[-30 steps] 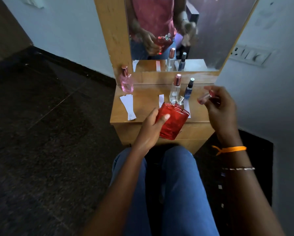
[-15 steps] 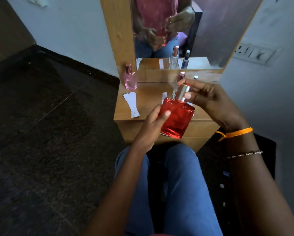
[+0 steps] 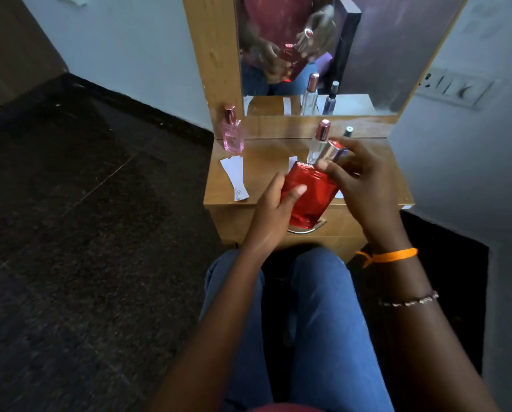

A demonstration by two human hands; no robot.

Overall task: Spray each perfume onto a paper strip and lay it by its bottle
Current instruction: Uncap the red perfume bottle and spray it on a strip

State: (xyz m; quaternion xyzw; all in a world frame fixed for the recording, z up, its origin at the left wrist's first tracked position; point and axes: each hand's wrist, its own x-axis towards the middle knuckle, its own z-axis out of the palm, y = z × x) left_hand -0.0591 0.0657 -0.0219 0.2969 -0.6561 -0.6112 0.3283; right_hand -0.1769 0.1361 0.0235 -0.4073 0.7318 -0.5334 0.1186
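My left hand (image 3: 274, 211) grips red bottle (image 3: 308, 197), fingers wrapped round its body, thumb across front; bottle tilted, held above front edge of surface (image 3: 266, 176). My right hand (image 3: 358, 179) pinches silver cap (image 3: 329, 152) at bottle's neck, fingers closed on it. Pink bottle (image 3: 232, 133) upright at back left corner, strip (image 3: 236, 178) lying just in front. Clear bottle (image 3: 318, 141) and dark bottle (image 3: 348, 131) at back, partly hidden behind right hand.
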